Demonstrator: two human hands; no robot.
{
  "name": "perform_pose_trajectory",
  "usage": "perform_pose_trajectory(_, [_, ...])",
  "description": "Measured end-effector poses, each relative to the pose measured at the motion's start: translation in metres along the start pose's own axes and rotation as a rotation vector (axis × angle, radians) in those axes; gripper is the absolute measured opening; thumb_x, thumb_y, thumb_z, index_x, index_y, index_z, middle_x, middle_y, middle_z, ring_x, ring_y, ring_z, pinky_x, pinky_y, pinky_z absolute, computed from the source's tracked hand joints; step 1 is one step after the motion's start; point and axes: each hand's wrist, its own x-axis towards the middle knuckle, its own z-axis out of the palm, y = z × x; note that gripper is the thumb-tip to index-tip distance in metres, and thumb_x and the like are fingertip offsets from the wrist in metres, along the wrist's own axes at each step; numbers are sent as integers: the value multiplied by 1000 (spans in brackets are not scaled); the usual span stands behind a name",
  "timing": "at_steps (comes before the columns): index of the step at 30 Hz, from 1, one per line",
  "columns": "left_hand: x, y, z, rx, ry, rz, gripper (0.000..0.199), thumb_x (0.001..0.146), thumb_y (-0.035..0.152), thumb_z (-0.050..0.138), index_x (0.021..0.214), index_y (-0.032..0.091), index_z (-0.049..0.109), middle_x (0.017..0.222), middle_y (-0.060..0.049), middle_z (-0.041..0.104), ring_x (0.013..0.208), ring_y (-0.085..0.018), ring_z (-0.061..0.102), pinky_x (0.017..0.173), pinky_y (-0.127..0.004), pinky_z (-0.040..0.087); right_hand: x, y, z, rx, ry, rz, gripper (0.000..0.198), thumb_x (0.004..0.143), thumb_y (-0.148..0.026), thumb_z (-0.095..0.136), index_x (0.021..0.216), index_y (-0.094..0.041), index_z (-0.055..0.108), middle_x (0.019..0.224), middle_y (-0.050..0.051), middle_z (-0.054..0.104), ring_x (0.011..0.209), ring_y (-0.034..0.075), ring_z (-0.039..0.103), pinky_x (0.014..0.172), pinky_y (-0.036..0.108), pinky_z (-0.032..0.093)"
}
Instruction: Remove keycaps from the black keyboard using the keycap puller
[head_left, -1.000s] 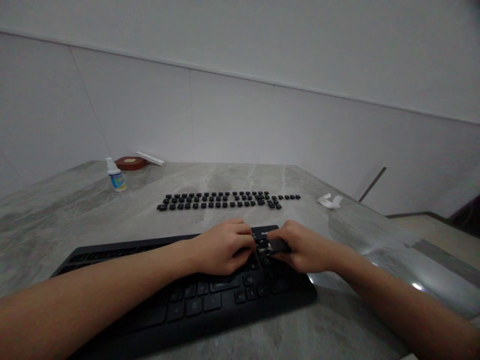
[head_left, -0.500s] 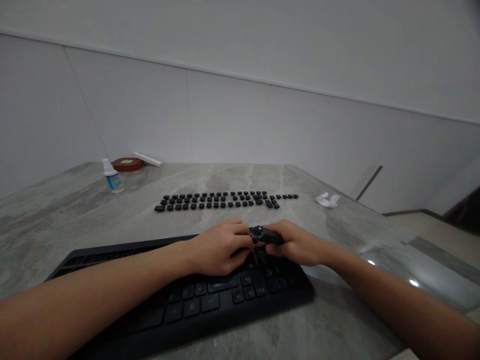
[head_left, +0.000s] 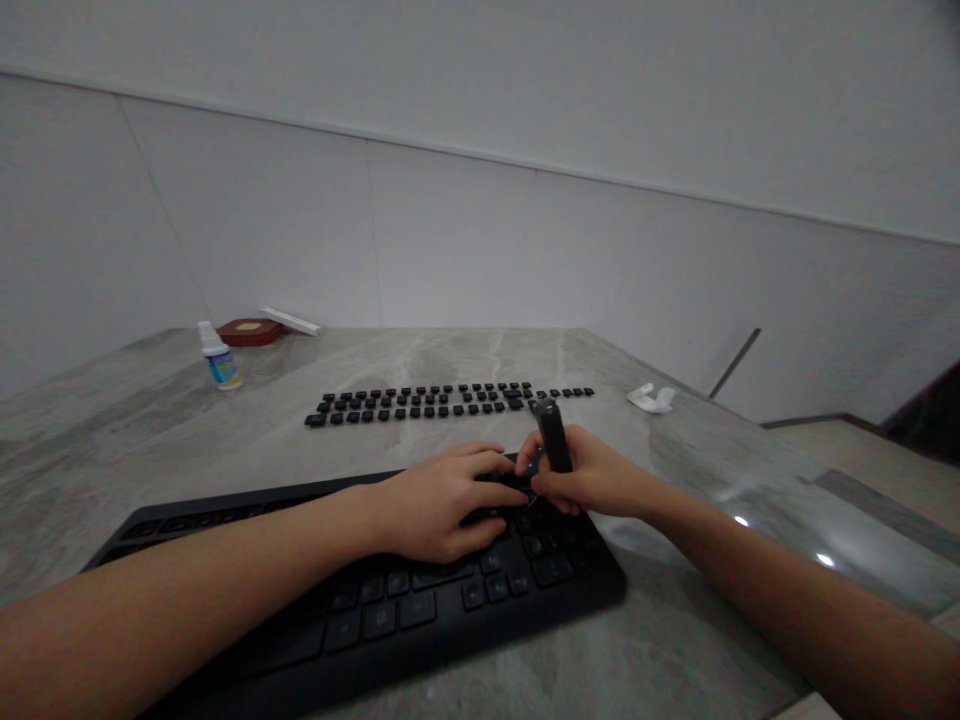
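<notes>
Swung the tool (head_left: 553, 435) up from nearly flat to nearly upright since half a second ago, and straightened the fingers of the left hand (head_left: 450, 500), more curled and close to it then. Holding the tool in the right hand (head_left: 589, 475), closed about its lower part, over the upper right of the keyboard (head_left: 390, 655). Cannot make out its lower end among the fingers. Resting the left hand over the keys with a wide grip — parted enough to show dark keyboard between thumb and finger. Cannot tell what lies beneath the longest fingertip.

Can see the keyboard slanting across the near part of the table (head_left: 465, 355), partly covered by both hands. Can see loose keycaps (head_left: 444, 411) beyond it, set out in rows, with a short run off to the right. Can spot a bottle (head_left: 221, 365) at far left, in front of a red-brown box (head_left: 251, 334) — and a white strip (head_left: 292, 321) by that box. Can find a white scrap (head_left: 651, 402) near the table's right edge.
</notes>
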Motion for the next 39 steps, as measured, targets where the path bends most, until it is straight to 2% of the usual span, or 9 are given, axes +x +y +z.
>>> perform_pose_trajectory(5, [1,0,0,-23,2,-1,35,88,20,59,123,19,62,128,-13,59,125,-27,51,111,-49,40,1,8,-16,266,-325,35,24,72,-25,71,90,-11,64,50,-6,57,39,7,53,36,15,41])
perform_pose_trajectory(9, [1,1,-1,-54,-19,-25,33,88,18,56,121,18,61,127,-12,61,121,-27,54,107,-46,45,2,17,-18,418,-553,26,34,74,-27,75,100,-12,58,60,-2,67,52,14,68,40,16,51])
perform_pose_trajectory(14, [-1,1,0,-73,-61,-64,37,90,19,55,126,18,58,131,-13,59,122,-27,56,106,-46,46,3,20,-10,513,-641,-6,35,74,-24,78,88,-16,48,72,0,70,64,18,73,44,20,57])
perform_pose_trajectory(20, [-2,-1,2,-74,-40,-66,35,89,19,56,123,18,60,126,-13,63,123,-28,55,105,-46,47,7,27,-13,627,-752,-58,40,77,-33,77,100,-14,52,86,8,71,75,20,73,50,21,59])
perform_pose_trajectory(25, [-1,-1,1,-67,-26,-24,37,89,17,56,126,17,59,137,-13,55,125,-26,53,109,-44,43,11,32,-17,712,-862,-116,51,71,-34,80,108,-15,49,93,12,71,85,21,71,54,21,60])
perform_pose_trajectory(28, [0,0,-1,-54,5,12,37,87,15,56,124,18,61,134,-12,57,126,-26,52,110,-46,41,11,34,-16,734,-845,-133,41,73,-31,79,98,-16,49,88,10,72,76,17,70,53,21,60])
perform_pose_trajectory(32, [1,0,-2,-38,-6,25,39,88,14,54,126,17,60,133,-12,59,130,-26,49,113,-45,38,9,32,-12,599,-662,-60,31,76,-30,77,78,-15,50,67,4,71,51,12,65,42,17,55])
perform_pose_trajectory(36, [2,1,-3,-47,-18,32,41,87,12,53,127,16,58,134,-10,59,130,-25,50,115,-46,36,5,22,-6,453,-492,60,36,75,-44,76,73,-13,58,54,1,67,40,10,60,37,16,52])
perform_pose_trajectory(39, [2,2,-3,-54,-19,47,42,87,11,53,128,16,58,133,-10,61,127,-24,53,117,-45,34,1,14,-2,390,-406,73,41,75,-49,73,62,-13,58,48,1,63,35,9,56,33,15,47])
